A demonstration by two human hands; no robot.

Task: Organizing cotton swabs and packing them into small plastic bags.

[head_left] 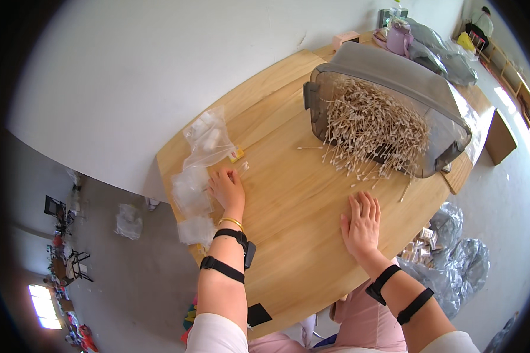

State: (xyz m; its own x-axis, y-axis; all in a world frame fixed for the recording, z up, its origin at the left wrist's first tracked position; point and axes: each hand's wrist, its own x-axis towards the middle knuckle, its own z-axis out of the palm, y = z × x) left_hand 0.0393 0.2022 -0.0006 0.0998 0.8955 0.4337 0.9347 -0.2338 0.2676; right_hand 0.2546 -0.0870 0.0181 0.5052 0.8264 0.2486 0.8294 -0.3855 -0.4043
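Pale wooden table [282, 247]: is carrying the work and is running up to the white wall [135, 76] on the left.
Grey plastic bin [388, 62]: is lying tipped on its side, its mouth facing the person.
Swab heap [377, 120]: is filling the bin's mouth and is spilling over the rim onto the wood, beyond the right hand [362, 228].
Clear bags [192, 191]: are lying in a loose row along the table's left edge; they are looking thin, soft and slippery, so a pinch at an edge is probably suiting them best.
Right palm: is resting face down on the table, fingers straight and nearly together, gripping nothing, just short of the spilled swabs.
Left hand: is lying beside the bags [225, 187], fingers curling close together; whether they are clamping anything, I cannot tell.
Yellow packet [236, 155]: is sitting just beyond the left fingertips.
Single swabs: 1 stray [310, 147] is lying left of the heap; each is looking light, stiff-stemmed and snappable, soft at the tips, so mid-stem is likely offering the cleanest hold.
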